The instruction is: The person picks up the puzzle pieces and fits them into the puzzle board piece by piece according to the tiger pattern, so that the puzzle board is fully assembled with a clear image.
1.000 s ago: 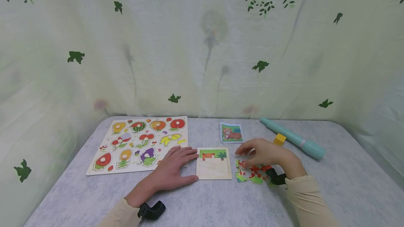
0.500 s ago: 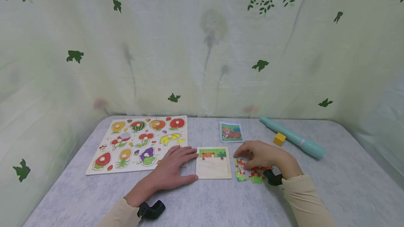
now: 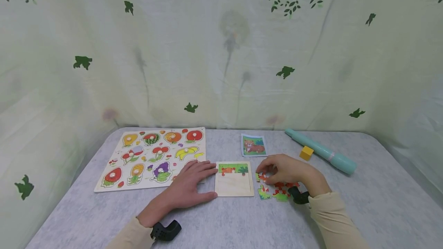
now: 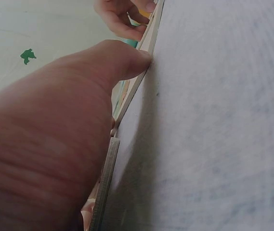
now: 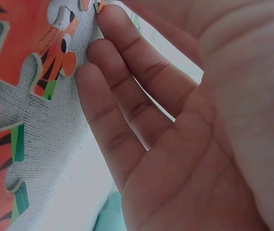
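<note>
A square wooden puzzle board (image 3: 235,185) lies mid-table, with a strip of tiger picture pieces (image 3: 233,169) along its top. My left hand (image 3: 188,187) rests flat at its left side, fingers spread; the thumb touches the board's lower left corner, also seen in the left wrist view. Right of the board, my right hand (image 3: 285,168) pinches a red and green puzzle piece (image 3: 262,176) between thumb and forefinger, low over the table. Loose tiger puzzle pieces (image 3: 282,195) lie below that hand, partly hidden by it. In the right wrist view, orange striped pieces (image 5: 16,43) lie beside the fingers.
A fruit knob puzzle (image 3: 145,156) lies at the left, its right edge partly under my left hand. Behind the board is a picture card (image 3: 254,145). A yellow cube (image 3: 306,153) and a teal tube (image 3: 322,151) lie at the back right. A patterned curtain hangs behind.
My right hand has lowered slightly leftward onto the loose pieces, and the piece at its fingertips has come away from the one below it. The left hand stays put.
</note>
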A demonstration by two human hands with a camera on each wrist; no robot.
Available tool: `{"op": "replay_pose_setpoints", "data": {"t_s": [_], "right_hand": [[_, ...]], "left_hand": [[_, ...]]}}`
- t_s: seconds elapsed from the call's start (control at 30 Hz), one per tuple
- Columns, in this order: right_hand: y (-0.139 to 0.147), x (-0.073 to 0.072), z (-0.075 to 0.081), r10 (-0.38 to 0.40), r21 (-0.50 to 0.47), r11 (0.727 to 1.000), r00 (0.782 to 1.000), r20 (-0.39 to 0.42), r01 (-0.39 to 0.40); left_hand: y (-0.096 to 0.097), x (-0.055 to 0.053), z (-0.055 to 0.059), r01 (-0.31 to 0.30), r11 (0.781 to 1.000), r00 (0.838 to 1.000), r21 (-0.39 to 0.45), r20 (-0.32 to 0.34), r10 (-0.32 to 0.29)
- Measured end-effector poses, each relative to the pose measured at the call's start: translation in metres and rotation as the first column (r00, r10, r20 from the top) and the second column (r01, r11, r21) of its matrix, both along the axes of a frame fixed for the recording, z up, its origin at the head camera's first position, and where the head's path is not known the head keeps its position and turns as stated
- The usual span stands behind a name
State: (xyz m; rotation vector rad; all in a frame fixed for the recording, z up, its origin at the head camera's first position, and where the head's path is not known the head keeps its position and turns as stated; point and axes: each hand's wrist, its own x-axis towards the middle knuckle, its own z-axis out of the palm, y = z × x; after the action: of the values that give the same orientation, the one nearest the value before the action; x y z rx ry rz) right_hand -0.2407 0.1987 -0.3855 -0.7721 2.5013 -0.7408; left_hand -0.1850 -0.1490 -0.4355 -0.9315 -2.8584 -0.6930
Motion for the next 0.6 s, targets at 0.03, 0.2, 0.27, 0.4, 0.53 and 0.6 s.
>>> {"op": "replay_pose_setpoints", "data": {"t_s": [0.03, 0.2, 0.27, 0.4, 0.53, 0.6], "right_hand": [[-0.0001, 0.0001, 0.0002, -0.001, 0.0, 1.0, 1.0, 0.0, 0.001], [-0.001, 0.001, 0.002, 0.003, 0.002, 1.0, 1.0, -0.012, -0.003], [-0.0012, 0.0013, 0.0024, 0.008, 0.004, 1.0, 1.0, -0.019, -0.007], [-0.0015, 0.0015, 0.0023, -0.001, 0.009, 1.0, 1.0, -0.026, 0.001], [-0.0022, 0.0014, 0.0018, -0.014, 0.009, 1.0, 0.999, -0.036, 0.014], [-0.003, 0.0015, 0.002, -0.018, 0.001, 1.0, 0.999, -0.045, 0.018]], "left_hand": [[0.0001, 0.0, 0.0001, 0.0, 1.0, 1.0, 0.0, 0.001, 0.0], [-0.0002, 0.0002, 0.0004, -0.001, 1.0, 1.0, -0.001, 0.004, 0.001], [-0.0003, 0.0001, 0.0003, -0.001, 1.0, 1.0, -0.001, 0.003, 0.001], [-0.0003, 0.0, 0.0004, 0.0, 1.0, 1.0, 0.0, 0.002, 0.0], [-0.0001, 0.0001, 0.0003, 0.002, 1.0, 1.0, 0.002, 0.002, -0.002], [0.0001, -0.0002, 0.0, 0.002, 1.0, 1.0, 0.001, -0.003, -0.002]]}}
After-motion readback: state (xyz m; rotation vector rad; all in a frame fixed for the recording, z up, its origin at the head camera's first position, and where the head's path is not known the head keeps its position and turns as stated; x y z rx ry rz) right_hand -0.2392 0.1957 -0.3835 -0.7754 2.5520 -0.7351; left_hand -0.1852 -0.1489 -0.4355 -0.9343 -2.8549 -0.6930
